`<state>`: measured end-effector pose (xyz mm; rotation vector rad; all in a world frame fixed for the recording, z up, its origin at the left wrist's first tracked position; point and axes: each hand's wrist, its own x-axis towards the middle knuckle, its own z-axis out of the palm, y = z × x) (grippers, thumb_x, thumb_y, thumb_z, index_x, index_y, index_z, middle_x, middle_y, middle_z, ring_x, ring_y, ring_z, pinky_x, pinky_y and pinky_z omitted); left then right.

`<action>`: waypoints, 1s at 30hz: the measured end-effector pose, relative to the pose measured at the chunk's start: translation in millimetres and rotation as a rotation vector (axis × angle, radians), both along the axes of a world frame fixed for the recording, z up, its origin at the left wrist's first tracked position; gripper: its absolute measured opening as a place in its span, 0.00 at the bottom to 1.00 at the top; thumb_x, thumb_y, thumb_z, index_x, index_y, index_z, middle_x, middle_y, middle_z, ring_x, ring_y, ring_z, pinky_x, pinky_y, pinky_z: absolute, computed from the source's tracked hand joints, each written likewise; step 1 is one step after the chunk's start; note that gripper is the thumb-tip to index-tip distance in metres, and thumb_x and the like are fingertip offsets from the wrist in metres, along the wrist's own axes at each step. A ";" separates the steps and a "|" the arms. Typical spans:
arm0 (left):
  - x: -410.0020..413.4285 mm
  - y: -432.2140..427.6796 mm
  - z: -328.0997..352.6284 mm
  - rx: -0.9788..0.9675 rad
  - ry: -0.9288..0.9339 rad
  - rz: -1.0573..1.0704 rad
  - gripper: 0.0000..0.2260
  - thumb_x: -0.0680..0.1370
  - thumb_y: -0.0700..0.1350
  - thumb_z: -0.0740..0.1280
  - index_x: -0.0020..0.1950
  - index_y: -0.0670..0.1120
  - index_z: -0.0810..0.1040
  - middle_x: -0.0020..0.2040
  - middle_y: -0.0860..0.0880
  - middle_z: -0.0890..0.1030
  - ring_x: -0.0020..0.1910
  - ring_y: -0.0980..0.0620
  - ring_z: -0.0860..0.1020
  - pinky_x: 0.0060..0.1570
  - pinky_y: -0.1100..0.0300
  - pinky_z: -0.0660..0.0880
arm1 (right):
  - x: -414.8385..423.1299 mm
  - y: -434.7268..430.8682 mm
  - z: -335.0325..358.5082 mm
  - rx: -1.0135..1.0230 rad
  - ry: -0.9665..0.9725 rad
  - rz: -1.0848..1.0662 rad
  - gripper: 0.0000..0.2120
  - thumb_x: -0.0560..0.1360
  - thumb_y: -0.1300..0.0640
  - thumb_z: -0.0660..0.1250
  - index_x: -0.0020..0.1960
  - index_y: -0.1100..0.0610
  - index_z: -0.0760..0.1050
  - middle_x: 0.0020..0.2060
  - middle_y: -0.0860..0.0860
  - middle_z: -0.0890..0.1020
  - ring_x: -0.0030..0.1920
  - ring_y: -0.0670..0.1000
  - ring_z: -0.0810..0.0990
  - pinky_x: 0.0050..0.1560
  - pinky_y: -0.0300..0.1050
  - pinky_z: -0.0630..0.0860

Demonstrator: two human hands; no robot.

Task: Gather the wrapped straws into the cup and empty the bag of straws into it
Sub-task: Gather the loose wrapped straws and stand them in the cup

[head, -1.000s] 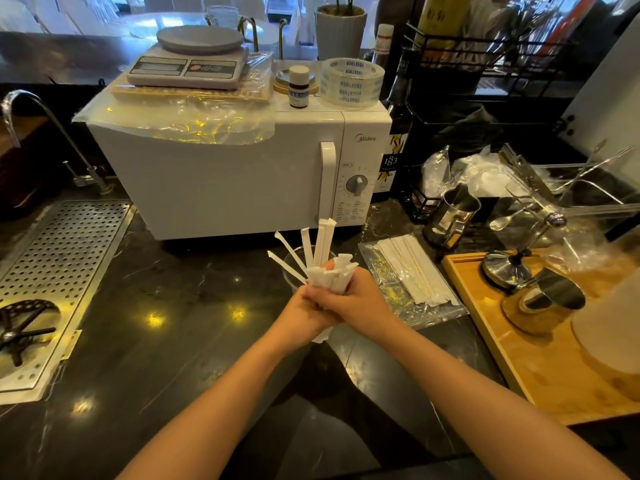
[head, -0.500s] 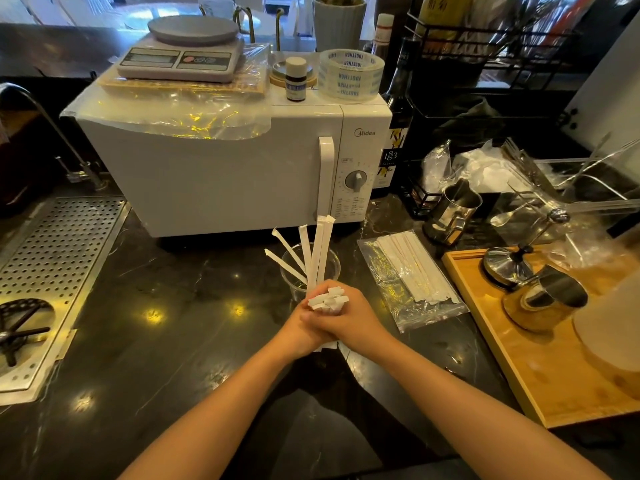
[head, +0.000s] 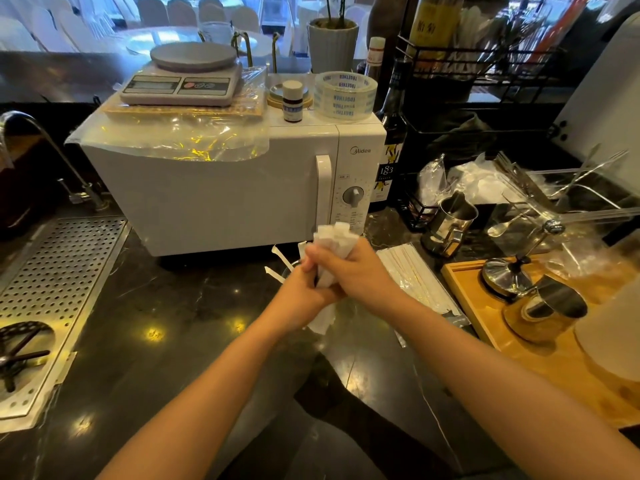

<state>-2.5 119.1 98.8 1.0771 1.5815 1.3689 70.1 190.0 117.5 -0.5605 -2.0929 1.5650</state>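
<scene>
Both hands clasp one bundle of white wrapped straws (head: 334,239) held upright over the dark counter. My left hand (head: 304,289) grips it from the left and low; my right hand (head: 356,271) wraps it from the right. The bundle's tops fan out above my fingers and its lower ends (head: 322,320) stick out below. The clear cup (head: 289,271) is mostly hidden behind my hands; two wrapped straws (head: 280,258) lean out of it to the left. A clear plastic bag of straws (head: 415,278) lies flat on the counter to the right.
A white microwave (head: 225,195) stands close behind the cup. A wooden tray (head: 485,320) with steel jugs sits right. A perforated metal drain grid (head: 52,292) and a tap (head: 41,140) are left. A steel pitcher (head: 450,223) stands behind the bag.
The bundle in my hands has moved forward and up, so it now covers most of the cup and the tall straws in it. Both hands stay clasped on it.
</scene>
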 end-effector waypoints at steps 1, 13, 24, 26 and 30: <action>-2.3 3.3 6.8 0.026 0.024 -0.002 0.20 0.72 0.34 0.65 0.50 0.59 0.67 0.44 0.60 0.73 0.41 0.66 0.73 0.38 0.74 0.75 | -3.9 3.0 6.8 -0.013 0.026 -0.016 0.14 0.75 0.59 0.63 0.31 0.53 0.75 0.33 0.50 0.78 0.38 0.48 0.78 0.45 0.36 0.75; -27.2 24.8 9.0 -0.086 0.137 0.049 0.25 0.74 0.36 0.64 0.69 0.45 0.60 0.54 0.51 0.73 0.55 0.54 0.72 0.56 0.59 0.71 | -41.2 23.4 0.6 -0.043 0.050 -0.144 0.11 0.75 0.58 0.63 0.35 0.58 0.75 0.30 0.50 0.76 0.34 0.45 0.76 0.40 0.35 0.73; -36.8 30.2 -23.9 -0.253 0.159 0.073 0.16 0.75 0.40 0.64 0.62 0.44 0.70 0.52 0.46 0.77 0.52 0.51 0.75 0.48 0.55 0.74 | -40.3 35.0 -33.3 0.036 -0.050 -0.159 0.11 0.70 0.60 0.70 0.48 0.54 0.69 0.36 0.45 0.73 0.38 0.43 0.74 0.37 0.31 0.71; -42.2 30.7 -26.2 -0.202 0.181 0.112 0.16 0.74 0.41 0.65 0.61 0.46 0.69 0.56 0.45 0.77 0.53 0.50 0.75 0.49 0.55 0.74 | -37.5 37.4 -34.7 0.092 -0.075 -0.138 0.14 0.70 0.61 0.69 0.53 0.53 0.68 0.40 0.45 0.73 0.40 0.43 0.74 0.38 0.29 0.71; -46.9 31.2 -27.3 -0.071 0.331 0.167 0.19 0.75 0.40 0.64 0.64 0.48 0.65 0.53 0.48 0.77 0.43 0.56 0.77 0.41 0.68 0.76 | -35.4 40.6 -40.0 0.338 -0.141 -0.119 0.20 0.74 0.61 0.64 0.64 0.55 0.67 0.55 0.54 0.75 0.54 0.50 0.75 0.52 0.38 0.70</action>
